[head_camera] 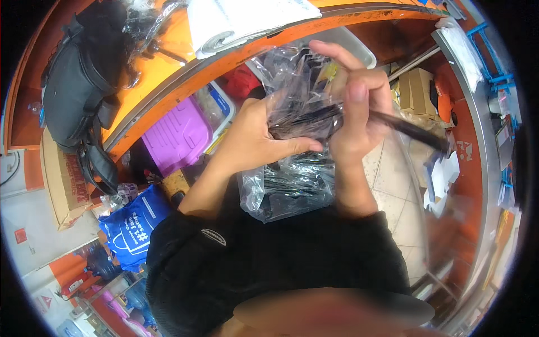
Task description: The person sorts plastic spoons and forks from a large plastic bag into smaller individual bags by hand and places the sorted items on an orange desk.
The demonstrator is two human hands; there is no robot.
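Note:
Before my chest, my left hand grips a crinkled clear plastic bag with dark contents, its thumb lying across the front. My right hand is on the bag's other side, its index finger raised beside the bag's top. A long dark stick-like item passes through my right hand and sticks out to the right; its far end is blurred. Below the hands, against my black clothing, hangs another part of clear plastic with dark, shiny contents. Whether it belongs to the same bag I cannot tell.
An orange counter curves across the top, bearing a black bag and a roll of white plastic. Under it are a purple lid and a red item. A blue bag lies left, cardboard boxes right.

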